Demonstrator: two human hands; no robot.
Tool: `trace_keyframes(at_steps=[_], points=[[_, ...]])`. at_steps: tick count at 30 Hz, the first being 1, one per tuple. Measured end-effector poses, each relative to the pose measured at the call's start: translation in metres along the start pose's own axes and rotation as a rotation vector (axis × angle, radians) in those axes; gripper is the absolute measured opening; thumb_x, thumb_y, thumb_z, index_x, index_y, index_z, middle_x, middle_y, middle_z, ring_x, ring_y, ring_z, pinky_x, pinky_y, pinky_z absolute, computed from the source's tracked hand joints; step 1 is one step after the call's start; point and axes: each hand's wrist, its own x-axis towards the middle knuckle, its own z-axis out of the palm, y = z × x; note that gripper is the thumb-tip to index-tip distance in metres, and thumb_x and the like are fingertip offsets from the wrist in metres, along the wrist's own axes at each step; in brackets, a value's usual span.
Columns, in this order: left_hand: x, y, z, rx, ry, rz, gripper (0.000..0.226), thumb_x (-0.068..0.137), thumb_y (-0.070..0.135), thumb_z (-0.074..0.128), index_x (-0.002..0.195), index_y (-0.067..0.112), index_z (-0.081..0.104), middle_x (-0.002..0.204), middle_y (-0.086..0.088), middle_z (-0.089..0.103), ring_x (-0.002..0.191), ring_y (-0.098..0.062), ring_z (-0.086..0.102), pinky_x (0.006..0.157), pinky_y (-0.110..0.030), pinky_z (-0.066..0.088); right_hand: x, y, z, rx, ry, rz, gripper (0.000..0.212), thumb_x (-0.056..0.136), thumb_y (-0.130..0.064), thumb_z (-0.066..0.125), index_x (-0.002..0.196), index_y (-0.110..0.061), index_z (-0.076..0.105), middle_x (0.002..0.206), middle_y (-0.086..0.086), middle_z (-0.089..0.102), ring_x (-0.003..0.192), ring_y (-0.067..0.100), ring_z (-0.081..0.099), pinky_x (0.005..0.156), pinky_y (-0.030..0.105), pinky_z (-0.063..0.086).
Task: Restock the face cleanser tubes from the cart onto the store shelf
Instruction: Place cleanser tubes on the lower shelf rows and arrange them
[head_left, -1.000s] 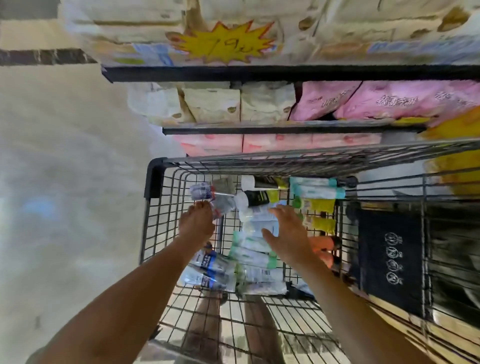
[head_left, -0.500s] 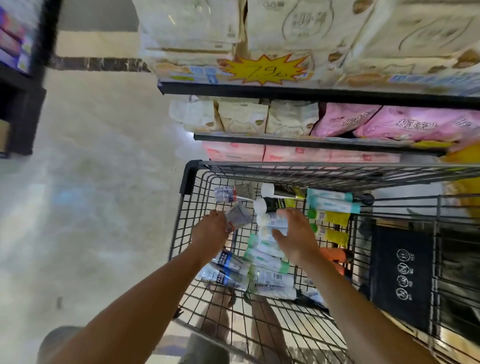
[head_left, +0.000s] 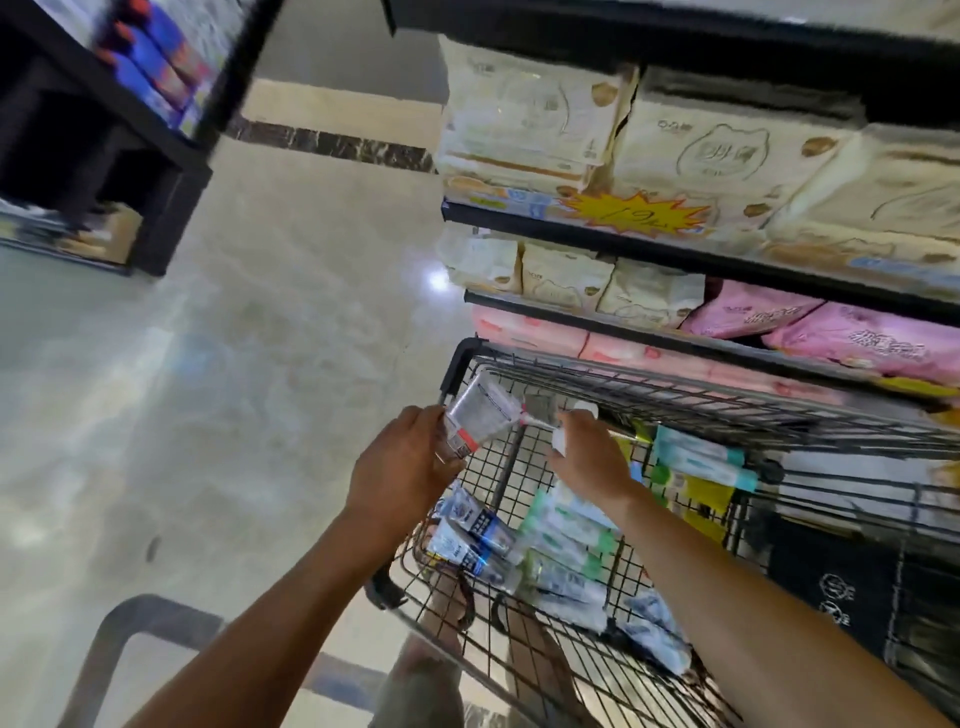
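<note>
While more tubes lie in the cart, our left hand grips a silver tube above its rim and our right hand clasps a white-capped tube. We judge picking is under way; next comes carrying both to the shelf. Labels blur; the yellow tag suggests 19.

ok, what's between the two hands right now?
Head view: the silvery tube that the left hand grips pokes towards the right hand, which holds a white tube; behind the gap is the mesh of the wire cart.
</note>
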Motion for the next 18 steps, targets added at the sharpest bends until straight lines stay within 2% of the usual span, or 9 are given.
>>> trace_keyframes(at_steps=[4,6,7,11,13,16,18], points=[[-0.007,-0.017,-0.011,-0.069,0.060,-0.081,0.057,0.081,0.043,0.082,0.128,0.022,0.059,0.110,-0.001,0.064,0.087,-0.020,0.062,0.070,-0.033,0.052,0.043,-0.013,0.020,-0.031,-0.077,-0.025,0.066,0.087,-0.012,0.068,0.148,-0.016,0.043,0.145,0.013,0.048,0.132,0.031,0.048,0.104,0.040,0.047],[-0.008,-0.026,-0.008,-0.093,0.071,-0.127,0.059,0.081,0.045,0.082,0.129,0.022,0.058,0.113,0.000,0.064,0.088,-0.019,0.061,0.073,-0.034,0.053,0.065,-0.017,0.033,-0.026,-0.068,-0.050,0.065,0.083,-0.002,0.068,0.143,-0.015,0.049,0.138,0.015,0.054,0.124,0.031,0.054,0.099,0.039,0.050],[-0.008,-0.031,-0.005,-0.105,0.074,-0.140,0.060,0.080,0.045,0.082,0.130,0.023,0.058,0.114,0.000,0.064,0.089,-0.018,0.061,0.073,-0.033,0.052,0.076,-0.017,0.041,-0.033,-0.053,-0.064,0.067,0.083,0.001,0.067,0.145,-0.014,0.047,0.140,0.015,0.054,0.126,0.032,0.053,0.102,0.039,0.049],[-0.008,-0.047,0.007,-0.150,0.083,-0.165,0.060,0.081,0.049,0.081,0.131,0.024,0.058,0.116,0.001,0.065,0.091,-0.016,0.062,0.074,-0.030,0.050,0.110,-0.012,0.070,-0.171,-0.031,-0.107,0.079,0.091,-0.005,0.064,0.160,-0.014,0.025,0.163,0.009,0.032,0.147,0.032,0.034,0.120,0.040,0.031],[-0.008,-0.052,0.009,-0.170,0.082,-0.170,0.061,0.082,0.047,0.081,0.133,0.023,0.058,0.116,0.001,0.065,0.093,-0.017,0.062,0.077,-0.031,0.050,0.120,-0.009,0.078,-0.212,0.006,-0.114,0.075,0.093,-0.008,0.062,0.159,-0.014,0.027,0.161,0.009,0.036,0.145,0.033,0.036,0.120,0.041,0.032],[-0.008,-0.056,0.009,-0.189,0.084,-0.180,0.061,0.082,0.045,0.081,0.134,0.022,0.057,0.117,0.000,0.064,0.094,-0.018,0.063,0.078,-0.032,0.051,0.124,-0.008,0.081,-0.223,0.086,-0.150,0.065,0.094,-0.006,0.063,0.154,-0.011,0.037,0.148,0.013,0.049,0.134,0.033,0.046,0.111,0.042,0.042],[-0.010,-0.058,0.008,-0.189,0.076,-0.193,0.060,0.082,0.047,0.080,0.132,0.024,0.057,0.117,0.001,0.064,0.092,-0.017,0.063,0.078,-0.033,0.052,0.124,-0.009,0.077,-0.209,0.051,-0.169,0.066,0.092,-0.004,0.064,0.153,-0.010,0.039,0.149,0.014,0.049,0.136,0.034,0.045,0.113,0.043,0.040]])
